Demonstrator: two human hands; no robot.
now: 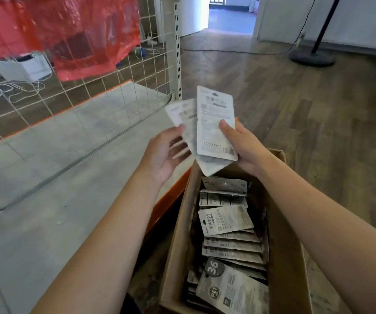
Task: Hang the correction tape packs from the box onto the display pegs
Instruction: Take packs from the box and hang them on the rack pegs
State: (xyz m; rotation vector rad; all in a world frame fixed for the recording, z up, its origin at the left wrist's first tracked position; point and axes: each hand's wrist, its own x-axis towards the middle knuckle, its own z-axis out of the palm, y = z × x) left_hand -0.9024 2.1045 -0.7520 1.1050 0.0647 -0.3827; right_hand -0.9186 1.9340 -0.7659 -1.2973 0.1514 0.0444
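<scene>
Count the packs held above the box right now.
3 visible: front pack under the right hand thumb, one behind it, one fanned left at the left hand. More may be hidden behind.

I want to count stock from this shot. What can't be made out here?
- Packs in the box: lower layers hidden under the top ones; near end cut off by the head view's bottom edge.
- Packs held by the left hand and right hand: overlapping, blurred, number unclear.
- Display pegs: hidden behind the red plastic bag.

- Left hand [163, 152]: palm up, fingers loosely curled, thumb on a pack's edge; forearm reaching forward
- Right hand [242, 146]: thumb pinching packs (fingers hidden behind); forearm extended
</scene>
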